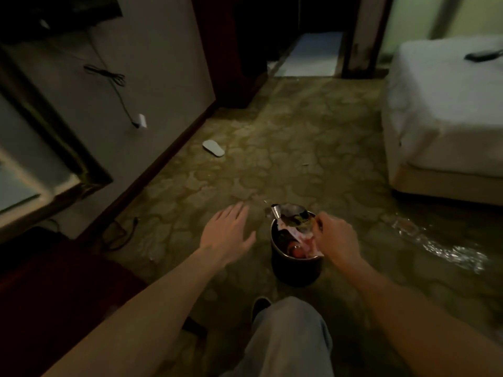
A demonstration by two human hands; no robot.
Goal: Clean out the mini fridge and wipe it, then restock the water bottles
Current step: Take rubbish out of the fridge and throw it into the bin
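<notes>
Two bare hands reach out over the patterned olive carpet (pixel 299 148) in the lower middle of the frame. The left hand (pixel 227 235) hovers with fingers straight and spread, holding nothing. Just to its right, the right hand (pixel 336 238) pinches a crumpled foil snack wrapper (pixel 291 220) with red and white print at the mouth of a small dark round waste bin (pixel 295 270), which stands on the carpet and already holds other rubbish. The open white door of the mini fridge (pixel 30 170) shows at the left edge. A white slipper (pixel 213 148) lies by the wall at centre left, and a white-sheeted bed (pixel 446 110) fills the upper right.
</notes>
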